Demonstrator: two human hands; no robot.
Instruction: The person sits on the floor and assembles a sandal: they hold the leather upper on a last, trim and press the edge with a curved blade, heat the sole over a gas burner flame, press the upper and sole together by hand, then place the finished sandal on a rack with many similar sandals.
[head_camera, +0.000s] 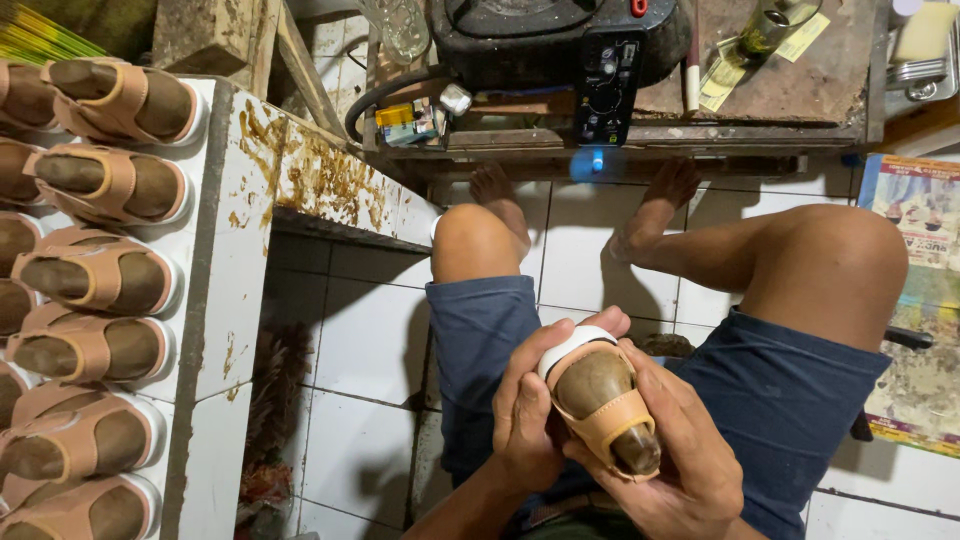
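Seated person, head view looking down over bare knees and blue shorts (780, 400) to a white tiled floor (370, 350). Both hands meet over the lap, near centre, around one small tan sandal (600, 395) mounted on a dark brown last, white sole edge turned to the far side. Left hand (525, 410) wraps the sandal's left side, fingers (560, 335) curled over the white sole. Right hand (690, 450) cups it from the right and beneath, thumb lying along the tan strap; fingers closed on the shoe. To the left, a white tiled ledge (225, 300), its top smeared with brown glue stains, carries a row of matching tan sandals (95, 270) on lasts, laid side by side from far to near, white soles facing right. Far centre, a worn wooden desk (800, 90) holds a black machine (560, 40) with a control panel hanging over the edge; a small blue light (597, 160) glows just below it. Just left of the panel sits a small box-shaped package, yellow and green (405, 120). On the desk to the right lie yellow paper labels (720, 80) beside a glass bottle (765, 30). Far right, on the floor, a printed poster-like sheet (920, 210), rectangular, with red, blue and pale colours, partly cut off by the frame. A dark brush (280, 375) rests on the floor below the ledge.
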